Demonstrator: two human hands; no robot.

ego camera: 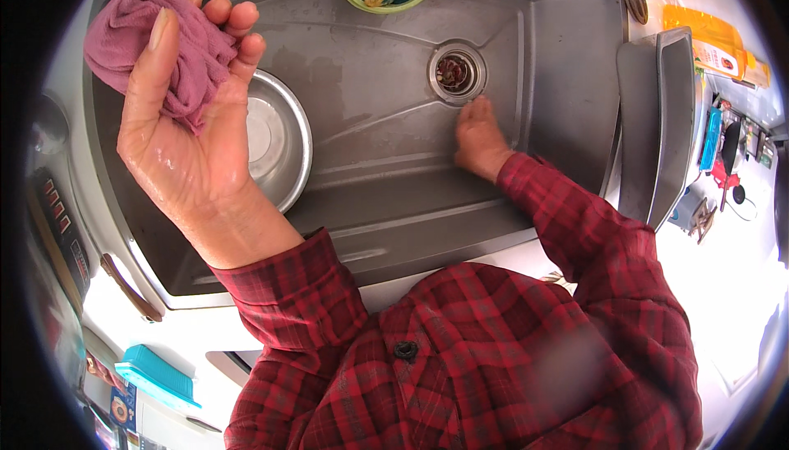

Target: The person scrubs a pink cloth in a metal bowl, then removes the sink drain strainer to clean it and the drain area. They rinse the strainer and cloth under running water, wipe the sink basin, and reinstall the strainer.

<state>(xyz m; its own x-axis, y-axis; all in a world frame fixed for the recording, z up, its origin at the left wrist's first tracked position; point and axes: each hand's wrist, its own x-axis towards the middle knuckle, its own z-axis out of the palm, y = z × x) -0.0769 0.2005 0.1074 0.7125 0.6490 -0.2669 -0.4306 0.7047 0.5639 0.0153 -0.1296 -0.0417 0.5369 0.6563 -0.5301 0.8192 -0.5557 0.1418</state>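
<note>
My left hand (194, 160) is raised over the left side of the metal sink (370, 92), palm up and wet. It holds a bunched pink cloth (154, 49) between thumb and fingers. Partly behind that wrist, a round stainless steel bowl (290, 142) rests in the sink. Down in the basin, my right hand (484, 139) has its fingertips at the near rim of the drain (457, 72). Reddish scraps lie inside the drain. The underside of the right hand is hidden, so whether it grips anything is unclear.
A green container (394, 3) with a scrubber and sponge stands at the sink's far edge. A metal tray (656, 123) leans at the right, before a bottle of orange liquid (709, 37). A knife (130, 290) lies on the left counter, near a turquoise plastic basket (157, 376).
</note>
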